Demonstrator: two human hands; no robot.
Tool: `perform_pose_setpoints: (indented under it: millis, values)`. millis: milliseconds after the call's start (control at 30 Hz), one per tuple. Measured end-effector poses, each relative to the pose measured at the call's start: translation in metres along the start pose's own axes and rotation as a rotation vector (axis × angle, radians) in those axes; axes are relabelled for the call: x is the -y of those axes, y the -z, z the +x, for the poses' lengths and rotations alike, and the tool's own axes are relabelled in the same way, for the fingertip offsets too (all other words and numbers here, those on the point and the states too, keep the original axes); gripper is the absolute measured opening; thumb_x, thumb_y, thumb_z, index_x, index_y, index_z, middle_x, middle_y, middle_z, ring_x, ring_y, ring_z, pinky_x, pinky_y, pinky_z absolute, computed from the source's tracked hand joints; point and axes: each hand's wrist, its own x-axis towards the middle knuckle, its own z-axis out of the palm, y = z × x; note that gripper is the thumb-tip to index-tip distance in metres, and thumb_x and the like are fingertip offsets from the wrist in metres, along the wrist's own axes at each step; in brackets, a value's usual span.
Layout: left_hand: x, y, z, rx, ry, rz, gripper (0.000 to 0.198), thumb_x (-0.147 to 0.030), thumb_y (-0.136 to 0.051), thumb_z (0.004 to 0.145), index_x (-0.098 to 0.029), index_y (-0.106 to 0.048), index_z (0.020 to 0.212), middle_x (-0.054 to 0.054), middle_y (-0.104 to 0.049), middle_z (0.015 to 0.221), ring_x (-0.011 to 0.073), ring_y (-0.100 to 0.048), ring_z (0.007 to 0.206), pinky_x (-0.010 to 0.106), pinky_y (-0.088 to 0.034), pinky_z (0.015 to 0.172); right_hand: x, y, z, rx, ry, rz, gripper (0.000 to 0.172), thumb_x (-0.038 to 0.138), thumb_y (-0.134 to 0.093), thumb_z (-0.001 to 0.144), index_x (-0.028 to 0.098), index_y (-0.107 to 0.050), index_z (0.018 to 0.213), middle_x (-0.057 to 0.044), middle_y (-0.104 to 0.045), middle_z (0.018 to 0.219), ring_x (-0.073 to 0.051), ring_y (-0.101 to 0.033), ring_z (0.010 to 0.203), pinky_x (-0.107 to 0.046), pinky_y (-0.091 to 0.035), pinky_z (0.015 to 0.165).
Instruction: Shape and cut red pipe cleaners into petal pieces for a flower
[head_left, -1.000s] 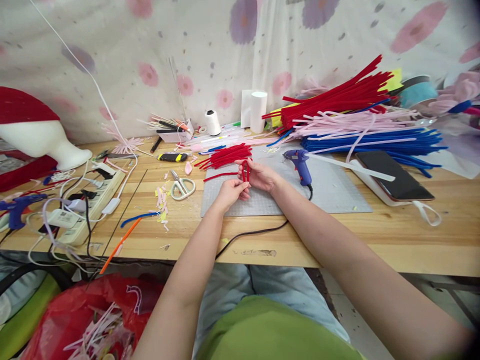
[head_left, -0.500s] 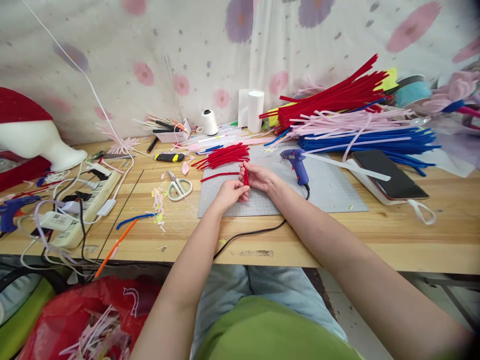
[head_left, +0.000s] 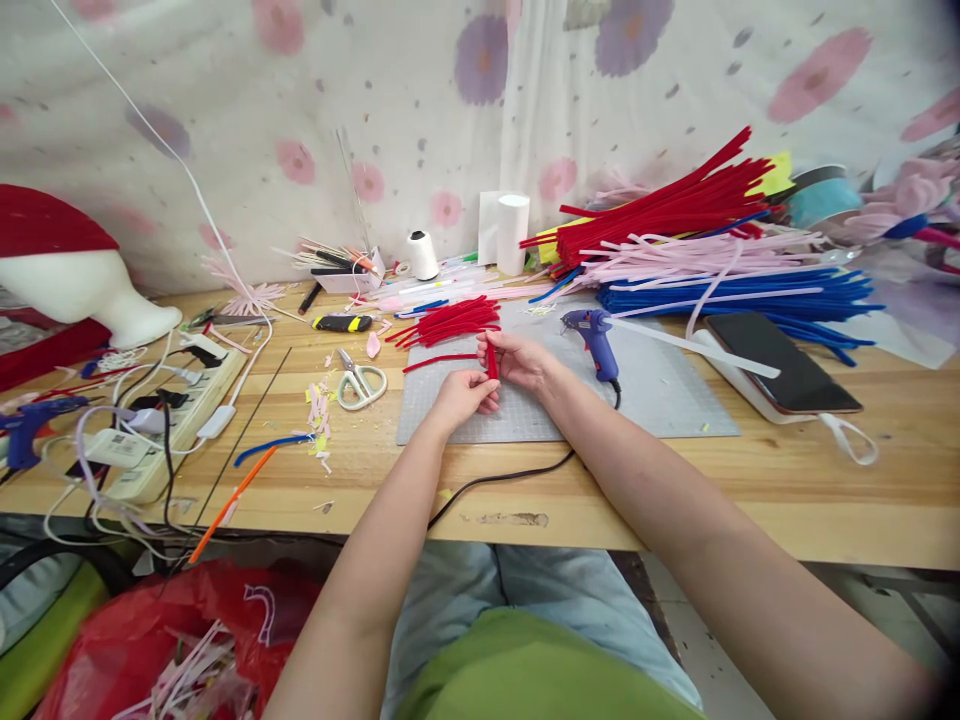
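Over the grey cutting mat (head_left: 660,400), both hands meet on a short red pipe cleaner piece (head_left: 492,358), which stands roughly upright between them. My left hand (head_left: 466,398) is closed, pinching its lower end with thumb and fingers. Around its upper part, the fingers of my right hand (head_left: 521,360) are closed too. One single red pipe cleaner (head_left: 441,361) lies just left of the hands. Behind it rests a bundle of short red pipe cleaners (head_left: 457,322). To the right, a purple glue gun (head_left: 596,340) lies on the mat.
White-handled scissors (head_left: 361,385), a utility knife (head_left: 342,323) and scraps (head_left: 319,410) lie to the left. A power strip (head_left: 180,420) with tangled cords is further left. Long pipe cleaner bundles (head_left: 675,240) fill the back right, near a phone (head_left: 784,362). The glue gun's cord (head_left: 495,480) crosses the front.
The whole view has shifted slightly, with the table sitting a little lower in the picture. Both hands keep hold of the red piece, and its upper part shows a bit more.
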Motion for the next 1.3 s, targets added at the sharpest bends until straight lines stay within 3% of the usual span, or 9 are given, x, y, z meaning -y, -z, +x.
perform_pose_setpoints:
  millis: [400, 500, 633, 700, 833, 967, 1100, 1200, 1300]
  values:
    - [0.002, 0.015, 0.001, -0.143, -0.062, -0.081, 0.014, -0.024, -0.062, 0.071, -0.01, -0.061, 0.071, 0.002, -0.061, 0.058, 0.0084, -0.056, 0.047, 0.021, -0.045, 0.047, 0.0, 0.01, 0.007, -0.093, 0.173, 0.037, 0.013, 0.015, -0.053, 0.082, 0.016, -0.064, 0.075, 0.0, -0.066, 0.067, -0.007, -0.062, 0.065, -0.019, -0.049, 0.072]
    - [0.003, 0.034, 0.002, -0.255, -0.133, 0.116, 0.02, -0.033, -0.058, 0.074, -0.013, -0.062, 0.073, 0.002, -0.063, 0.063, 0.0094, -0.056, 0.05, 0.022, -0.045, 0.05, 0.004, 0.021, 0.005, -0.107, 0.257, -0.027, 0.007, 0.019, -0.059, 0.078, 0.018, -0.065, 0.081, -0.002, -0.068, 0.077, -0.009, -0.063, 0.072, -0.024, -0.049, 0.079]
    - [-0.003, 0.057, 0.001, -0.441, -0.214, 0.767, 0.017, -0.034, -0.057, 0.074, -0.021, -0.067, 0.077, 0.004, -0.066, 0.072, 0.0171, -0.06, 0.07, 0.03, -0.045, 0.067, 0.011, 0.035, 0.0, -0.139, 0.279, -0.083, 0.01, 0.024, -0.065, 0.073, 0.019, -0.065, 0.082, -0.001, -0.067, 0.076, -0.009, -0.062, 0.072, -0.025, -0.048, 0.08]
    - [-0.007, 0.065, 0.001, -0.418, -0.275, 0.985, 0.021, -0.031, -0.063, 0.068, -0.024, -0.069, 0.087, 0.004, -0.067, 0.08, 0.0212, -0.059, 0.085, 0.033, -0.044, 0.076, 0.011, 0.036, -0.002, -0.147, 0.268, -0.094, 0.01, 0.024, -0.066, 0.072, 0.019, -0.065, 0.081, 0.0, -0.066, 0.073, -0.008, -0.062, 0.07, -0.024, -0.048, 0.079]
    - [-0.012, 0.079, 0.008, -0.247, -0.395, 0.993, 0.049, -0.023, -0.061, 0.064, -0.024, -0.06, 0.113, 0.003, -0.064, 0.094, 0.018, -0.056, 0.089, 0.03, -0.043, 0.081, 0.011, 0.033, -0.004, -0.138, 0.238, -0.085, 0.008, 0.02, -0.067, 0.071, 0.018, -0.064, 0.079, 0.0, -0.066, 0.073, -0.007, -0.061, 0.067, -0.022, -0.048, 0.075]
    - [-0.016, 0.091, 0.021, -0.376, -0.345, 1.069, 0.037, -0.025, -0.059, 0.067, -0.019, -0.062, 0.103, 0.008, -0.061, 0.101, 0.0204, -0.054, 0.092, 0.033, -0.041, 0.085, 0.012, 0.031, -0.006, -0.127, 0.22, -0.062, 0.008, 0.016, -0.067, 0.069, 0.017, -0.064, 0.077, 0.001, -0.065, 0.068, -0.006, -0.059, 0.063, -0.019, -0.048, 0.067]
    - [-0.019, 0.093, 0.029, -0.393, -0.151, 1.206, 0.016, -0.021, -0.058, 0.069, -0.018, -0.063, 0.084, 0.012, -0.062, 0.098, 0.0263, -0.053, 0.1, 0.039, -0.039, 0.087, 0.011, 0.033, -0.005, -0.096, 0.228, -0.117, 0.014, 0.018, -0.07, 0.065, 0.017, -0.064, 0.077, 0.002, -0.062, 0.062, -0.005, -0.056, 0.057, -0.018, -0.047, 0.06]
    - [-0.021, 0.092, 0.029, -0.618, -0.14, 1.153, 0.016, -0.015, -0.047, 0.075, -0.017, -0.06, 0.083, 0.013, -0.061, 0.096, 0.0253, -0.053, 0.098, 0.039, -0.039, 0.085, 0.006, 0.033, 0.0, -0.165, 0.292, -0.17, 0.018, 0.024, -0.069, 0.066, 0.018, -0.064, 0.082, 0.002, -0.061, 0.062, -0.005, -0.054, 0.055, -0.018, -0.045, 0.057]
    - [-0.023, 0.087, 0.024, -0.891, -0.333, 1.077, 0.022, -0.016, -0.039, 0.08, -0.016, -0.056, 0.093, 0.014, -0.058, 0.101, 0.0258, -0.05, 0.101, 0.039, -0.037, 0.087, 0.002, 0.031, 0.005, -0.312, 0.466, -0.29, 0.023, 0.03, -0.06, 0.072, 0.021, -0.064, 0.093, 0.002, -0.062, 0.07, -0.005, -0.05, 0.052, -0.019, -0.043, 0.052]
